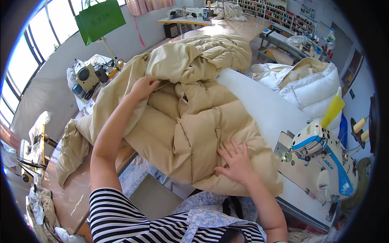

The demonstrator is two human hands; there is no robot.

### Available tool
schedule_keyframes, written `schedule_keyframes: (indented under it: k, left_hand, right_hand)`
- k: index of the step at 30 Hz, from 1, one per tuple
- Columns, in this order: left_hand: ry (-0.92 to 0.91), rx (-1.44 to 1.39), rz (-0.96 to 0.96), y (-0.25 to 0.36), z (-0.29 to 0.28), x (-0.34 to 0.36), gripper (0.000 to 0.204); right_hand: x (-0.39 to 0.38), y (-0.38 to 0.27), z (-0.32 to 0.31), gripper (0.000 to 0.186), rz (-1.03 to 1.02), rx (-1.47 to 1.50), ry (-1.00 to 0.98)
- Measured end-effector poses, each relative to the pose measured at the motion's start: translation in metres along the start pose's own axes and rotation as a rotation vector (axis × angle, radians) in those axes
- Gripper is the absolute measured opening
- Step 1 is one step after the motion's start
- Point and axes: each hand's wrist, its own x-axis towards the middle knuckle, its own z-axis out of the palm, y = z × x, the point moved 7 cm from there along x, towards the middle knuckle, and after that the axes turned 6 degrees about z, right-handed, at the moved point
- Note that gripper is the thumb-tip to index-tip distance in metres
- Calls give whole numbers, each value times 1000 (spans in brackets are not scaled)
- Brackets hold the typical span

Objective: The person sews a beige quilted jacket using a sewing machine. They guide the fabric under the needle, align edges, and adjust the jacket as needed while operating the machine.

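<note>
A large beige quilted puffer jacket (200, 125) lies spread and bunched over the table in front of me. My left hand (144, 87) is closed on a fold of its smooth beige fabric at the upper middle, the fingertips partly tucked under the cloth. Lower right, my right hand (236, 163) rests flat on a puffy panel, fingers spread. A loose beige flap hangs off toward the left. The jacket's far end is heaped up beyond my left hand.
A white and blue sewing machine (324, 158) stands close on the right. Behind it lies a white puffer garment (308, 89). Another machine (87, 77) sits at the left by the windows. A green paper bag (100, 21) hangs above. Thread shelves (279, 16) line the back.
</note>
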Motion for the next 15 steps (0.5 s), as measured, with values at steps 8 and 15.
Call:
schedule_keyframes:
  k: [8, 15]
  left_hand:
    - [263, 284, 282, 78, 5, 54, 30]
    - [482, -757, 91, 138, -212, 96, 55]
  right_hand:
    - [-7, -14, 4, 62, -17, 95, 128]
    - [2, -5, 10, 59, -3, 152, 175]
